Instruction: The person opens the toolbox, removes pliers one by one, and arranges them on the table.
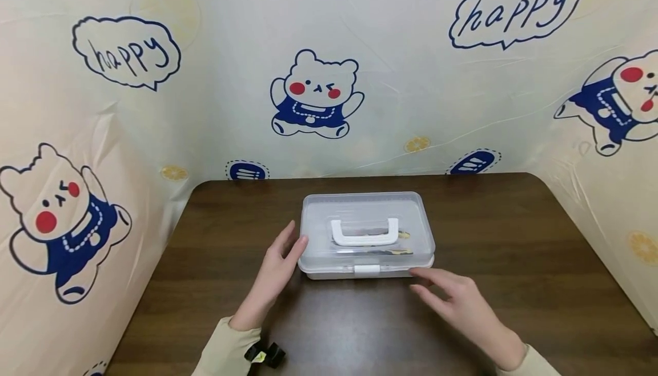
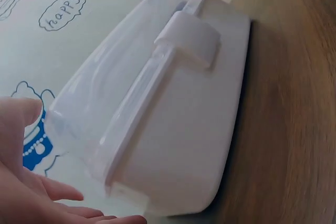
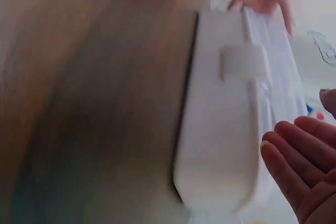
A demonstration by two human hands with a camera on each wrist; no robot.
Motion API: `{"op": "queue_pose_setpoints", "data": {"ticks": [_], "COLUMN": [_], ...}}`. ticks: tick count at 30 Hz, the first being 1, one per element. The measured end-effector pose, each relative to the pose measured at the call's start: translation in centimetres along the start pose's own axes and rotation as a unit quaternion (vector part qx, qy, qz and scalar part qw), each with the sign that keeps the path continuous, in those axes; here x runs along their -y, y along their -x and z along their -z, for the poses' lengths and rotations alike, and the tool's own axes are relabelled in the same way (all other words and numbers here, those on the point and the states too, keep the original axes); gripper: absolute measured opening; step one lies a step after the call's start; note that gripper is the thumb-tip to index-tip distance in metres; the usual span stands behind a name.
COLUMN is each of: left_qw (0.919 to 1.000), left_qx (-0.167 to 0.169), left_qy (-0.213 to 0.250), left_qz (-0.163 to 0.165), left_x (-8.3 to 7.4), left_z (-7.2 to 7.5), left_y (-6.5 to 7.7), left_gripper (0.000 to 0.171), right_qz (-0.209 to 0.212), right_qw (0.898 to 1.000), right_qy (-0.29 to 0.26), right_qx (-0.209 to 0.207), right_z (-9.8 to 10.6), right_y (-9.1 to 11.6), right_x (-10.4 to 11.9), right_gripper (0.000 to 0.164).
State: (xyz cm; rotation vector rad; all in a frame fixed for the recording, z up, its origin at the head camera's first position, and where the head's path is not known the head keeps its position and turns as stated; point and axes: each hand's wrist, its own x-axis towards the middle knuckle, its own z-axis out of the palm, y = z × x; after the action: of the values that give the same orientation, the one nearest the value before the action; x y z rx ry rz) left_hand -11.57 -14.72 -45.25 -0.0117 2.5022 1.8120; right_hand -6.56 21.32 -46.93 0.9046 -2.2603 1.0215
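Note:
A storage box (image 1: 367, 204) with a clear lid, a white carry handle (image 1: 365, 240) and a white front latch (image 1: 367, 271) sits on the table, its lid down. Through the lid show a few thin items with yellowish and dark parts. My left hand (image 1: 277, 270) is at the box's left side, thumb and fingers extended, fingertips close by the wall. At the front right corner is my right hand (image 1: 460, 302), its fingers loosely extended toward the edge. In the left wrist view the latch (image 2: 189, 40) is down over the rim.
The dark brown wooden table (image 1: 226, 216) has rounded far corners. Behind and beside it hangs a pale cloth (image 1: 401, 96) printed with bears and the word happy. A black strap (image 1: 264, 355) is on the left sleeve.

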Motion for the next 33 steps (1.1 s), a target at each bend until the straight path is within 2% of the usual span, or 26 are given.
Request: {"op": "queue_pose_setpoints", "data": {"ticks": [2, 5, 10, 14, 20, 21, 23, 27, 30, 33], "left_qw": [0.9996, 0.9977, 0.9957, 0.9943, 0.9916, 0.9913, 0.9912, 0.9913, 0.9918, 0.9926], "left_qx": [0.009, 0.019, 0.025, 0.018, 0.014, 0.013, 0.010, 0.008, 0.007, 0.006], "left_qy": [0.026, 0.064, 0.088, 0.102, 0.125, 0.127, 0.129, 0.128, 0.124, 0.118], "left_qz": [0.011, 0.014, 0.012, 0.023, 0.029, 0.030, 0.030, 0.029, 0.027, 0.028], "left_x": [-0.1, -0.2, -0.5, -0.6, -0.3, -0.3, -0.2, -0.2, -0.2, -0.3], "left_z": [-0.2, -0.6, -1.1, -1.2, -1.3, -1.3, -1.3, -1.4, -1.4, -1.3], "left_y": [-0.2, -0.6, -1.0, -1.1, -1.3, -1.3, -1.2, -1.1, -1.1, -1.2], "left_gripper": [0.072, 0.071, 0.074, 0.076, 0.072, 0.071, 0.069, 0.069, 0.068, 0.067], "right_qz": [-0.006, -0.028, -0.100, -0.176, -0.270, -0.287, -0.325, -0.408, -0.450, -0.480], "right_qw": [1.000, 0.997, 0.988, 0.970, 0.939, 0.930, 0.902, 0.822, 0.772, 0.729], "right_qy": [-0.017, -0.035, -0.065, -0.108, -0.156, -0.181, -0.244, -0.375, -0.434, -0.479], "right_qx": [0.025, 0.057, 0.101, 0.131, 0.142, 0.145, 0.148, 0.130, 0.111, 0.096], "right_z": [-1.0, -2.2, -3.8, -4.7, -5.4, -5.5, -5.6, -6.1, -6.4, -6.6], "right_y": [-0.2, -0.4, -0.6, -0.8, -1.3, -1.4, -1.6, -2.1, -2.2, -2.2], "right_x": [0.2, 0.6, 0.8, 0.8, 1.2, 1.2, 1.3, 1.2, 1.2, 1.2], "right_gripper": [0.025, 0.034, 0.031, 0.027, 0.028, 0.029, 0.032, 0.042, 0.051, 0.059]}}
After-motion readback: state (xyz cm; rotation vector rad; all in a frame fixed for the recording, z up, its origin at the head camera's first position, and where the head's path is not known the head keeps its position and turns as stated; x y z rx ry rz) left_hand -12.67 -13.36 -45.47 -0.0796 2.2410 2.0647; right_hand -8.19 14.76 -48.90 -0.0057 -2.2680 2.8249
